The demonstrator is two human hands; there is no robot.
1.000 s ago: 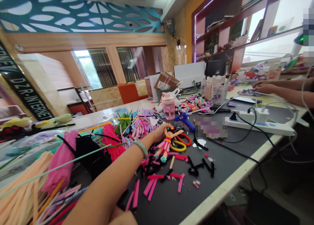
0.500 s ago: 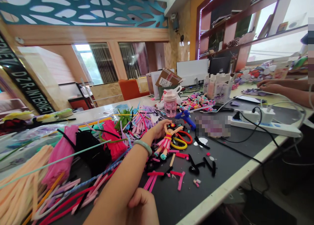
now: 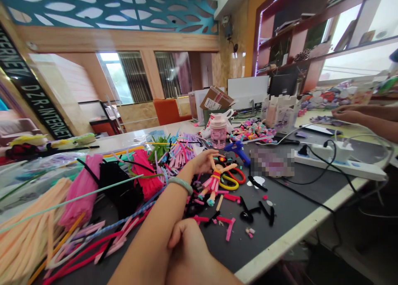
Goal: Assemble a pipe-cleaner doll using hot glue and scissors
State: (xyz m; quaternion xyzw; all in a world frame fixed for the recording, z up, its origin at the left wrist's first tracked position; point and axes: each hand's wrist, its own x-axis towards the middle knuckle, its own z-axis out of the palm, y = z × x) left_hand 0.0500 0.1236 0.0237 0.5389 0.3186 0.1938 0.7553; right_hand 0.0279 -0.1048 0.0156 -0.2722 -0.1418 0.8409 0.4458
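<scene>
Resting open, item 1: left grip (image 3: 202,161), the nearer, just left of the pink-skirted doll (image 3: 214,184), whose long axis runs head-far, feet-near. Item 2: right grip (image 3: 186,243), curled, contents hidden, farther off above the black table (image 3: 295,206).

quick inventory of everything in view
doll: 1, pink dress, beside left hand
scissors: 1, yellow and red handles, beside doll
glue gun: 1, blue, beyond doll
tumbler: 1, pink, beyond glue gun
power strip: 1, white, right
pipe cleaners: many, peach, pink, black, left
co-worker's hands: 2, bare, far right
left hand: 1, pale green bangle, by doll
right hand: 1, closed, bottom centre
</scene>
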